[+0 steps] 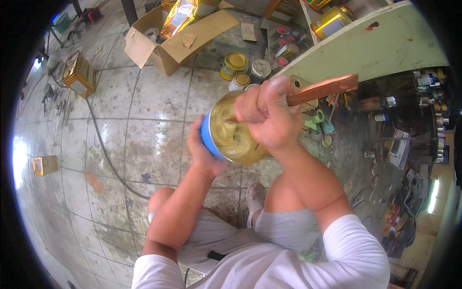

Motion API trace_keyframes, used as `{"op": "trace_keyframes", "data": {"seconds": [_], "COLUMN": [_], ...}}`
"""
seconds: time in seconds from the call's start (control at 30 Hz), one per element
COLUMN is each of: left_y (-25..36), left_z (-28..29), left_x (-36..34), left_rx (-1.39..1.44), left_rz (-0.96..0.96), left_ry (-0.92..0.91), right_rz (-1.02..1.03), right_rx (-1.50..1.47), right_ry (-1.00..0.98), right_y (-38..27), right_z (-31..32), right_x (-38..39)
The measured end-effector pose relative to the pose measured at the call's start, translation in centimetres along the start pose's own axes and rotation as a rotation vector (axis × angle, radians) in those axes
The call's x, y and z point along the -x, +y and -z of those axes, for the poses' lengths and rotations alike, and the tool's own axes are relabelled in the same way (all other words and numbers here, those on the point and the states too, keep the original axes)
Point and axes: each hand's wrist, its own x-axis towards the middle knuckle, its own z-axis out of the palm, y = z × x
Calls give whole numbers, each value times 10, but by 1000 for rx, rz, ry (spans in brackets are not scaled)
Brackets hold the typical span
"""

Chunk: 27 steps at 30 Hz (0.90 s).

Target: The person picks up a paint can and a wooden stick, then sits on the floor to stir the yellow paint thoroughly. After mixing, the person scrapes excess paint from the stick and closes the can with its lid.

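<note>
A blue round can (207,137) with a bright metal rim stands tilted in front of me, holding a thick, yellowish-green paste (237,142). My left hand (206,155) is closed around the can's left side and lower edge. My right hand (270,111) is a fist over the can's far right part, wrapped round a flat copper-brown stirring stick (325,89). One end of the stick points up to the right; its lower end goes down into the paste, which is swirled in folds. The fist hides the stick's middle and part of the rim.
An open cardboard box (179,50) with tins lies beyond the can. Several small cans, including a yellow one (234,63), stand beside a pale green shelf (380,55). A hose (102,153) crosses the tiles at left, near a square tin (78,76).
</note>
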Motion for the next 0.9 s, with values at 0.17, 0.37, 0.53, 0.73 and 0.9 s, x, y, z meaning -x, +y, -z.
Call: {"op": "trace_keyframes", "data": {"seconds": [0.17,0.37,0.53,0.73,0.9], "left_y": [9,20,13,0,-1], "left_z": [1,-4,-7,0,1], "left_x": [6,5,8,9,0], "left_rx": [120,41,58,15,-14], "left_rz": [8,-52,30,76,-71], "left_ry": [-147,4,-80,-85,-10], "right_rz": [-102,1,53,7,-8], "right_rx": [11,121,151,94,198], "right_ry": [-83,-149,-4,-1,-111], "right_y": [-10,-24,-24,-18,-9], "right_z": [-7,16,27,11,0], "right_x": [8,13,8,5,13]}}
